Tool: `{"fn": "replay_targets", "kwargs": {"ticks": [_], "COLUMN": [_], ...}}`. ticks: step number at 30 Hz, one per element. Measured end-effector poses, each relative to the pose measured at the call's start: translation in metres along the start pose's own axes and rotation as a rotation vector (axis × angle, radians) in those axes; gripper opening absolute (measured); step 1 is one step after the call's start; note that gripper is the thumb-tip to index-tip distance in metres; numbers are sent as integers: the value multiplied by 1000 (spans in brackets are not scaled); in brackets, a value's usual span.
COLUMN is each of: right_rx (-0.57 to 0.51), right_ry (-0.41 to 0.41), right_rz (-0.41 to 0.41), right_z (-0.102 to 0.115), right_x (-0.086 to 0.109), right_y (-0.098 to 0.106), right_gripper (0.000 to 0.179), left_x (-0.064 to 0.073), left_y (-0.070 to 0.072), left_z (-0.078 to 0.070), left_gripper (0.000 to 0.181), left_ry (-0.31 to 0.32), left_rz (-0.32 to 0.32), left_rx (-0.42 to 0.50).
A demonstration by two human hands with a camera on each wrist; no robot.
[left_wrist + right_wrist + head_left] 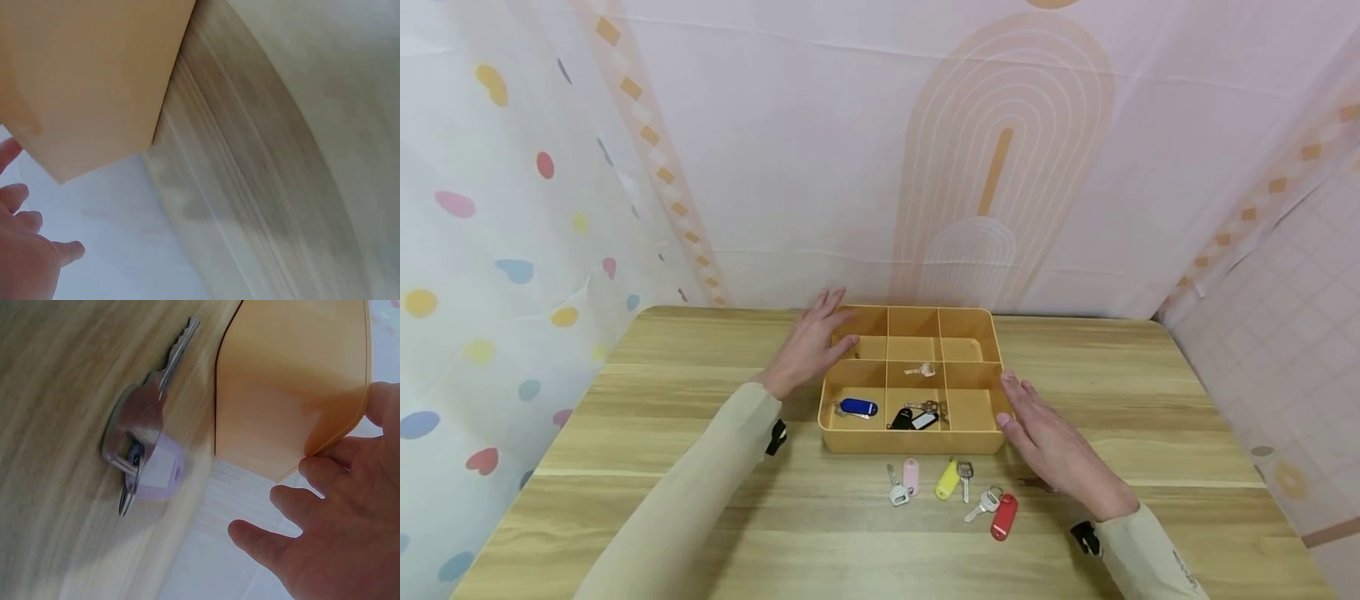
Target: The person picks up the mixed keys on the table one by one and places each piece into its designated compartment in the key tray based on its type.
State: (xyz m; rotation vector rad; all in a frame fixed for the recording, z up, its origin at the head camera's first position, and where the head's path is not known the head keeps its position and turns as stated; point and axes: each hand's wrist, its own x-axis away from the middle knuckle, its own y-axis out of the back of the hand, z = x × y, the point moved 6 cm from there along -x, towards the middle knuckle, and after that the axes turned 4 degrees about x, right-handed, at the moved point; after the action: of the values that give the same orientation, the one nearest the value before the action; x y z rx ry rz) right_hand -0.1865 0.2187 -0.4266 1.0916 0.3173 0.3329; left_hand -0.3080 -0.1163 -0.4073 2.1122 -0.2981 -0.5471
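Note:
A yellow-orange divided box (910,442) stands on the table, with walls parting it into several compartments. My left hand (808,346) is at its left side, thumb over the rim and fingers spread. At the right wall, my right hand (1052,442) has extended fingers against the rim, seen too in the right wrist view. Inside lie a key with a blue tag (858,407), black tag (902,419) and white-faced tag (924,421) with keys, and a loose-looking key (922,369). A key with a purple tag (159,469) lies below my right hand, mostly hidden in the head view.
In front of the box lie keys with a pink tag (911,477), a yellow tag (947,480) and a red tag (1003,517). The wooden table (700,500) backs onto a patterned cloth (790,150), with more cloth at both sides.

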Motion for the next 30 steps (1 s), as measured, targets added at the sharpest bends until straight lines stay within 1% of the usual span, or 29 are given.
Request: {"fn": "replay_targets", "kwargs": {"ticks": [2,6,11,14,18,24,27,30], "right_rx": [0,5,10,9,7,8,11,11], "right_ry": [1,2,1,-1,-7,-7,-6,-6], "right_rz": [4,15,23,23,19,17,15,14], "right_z": [0,1,0,0,-1,-3,-3,-3], "right_x": [-1,-4,-6,-6,-5,-4,-4,-4], "right_y": [0,0,1,2,3,4,4,4], "right_gripper": [64,64,65,65,65,64,64,64], "left_x": [5,18,38,50,65,83,90,97], "left_y": [2,6,14,16,15,17,18,17], "left_z": [-1,-6,-20,-32,-48,-69,-80,-93], "left_gripper": [57,65,71,72,68,65,66,67], "left_ry": [12,20,-1,-43,-118,-220,-292,-379], "left_rz": [3,7,6,-1,-13,-59,-86,-118], "left_rx": [18,34,18,0,-8,-16,-27,-30]}}
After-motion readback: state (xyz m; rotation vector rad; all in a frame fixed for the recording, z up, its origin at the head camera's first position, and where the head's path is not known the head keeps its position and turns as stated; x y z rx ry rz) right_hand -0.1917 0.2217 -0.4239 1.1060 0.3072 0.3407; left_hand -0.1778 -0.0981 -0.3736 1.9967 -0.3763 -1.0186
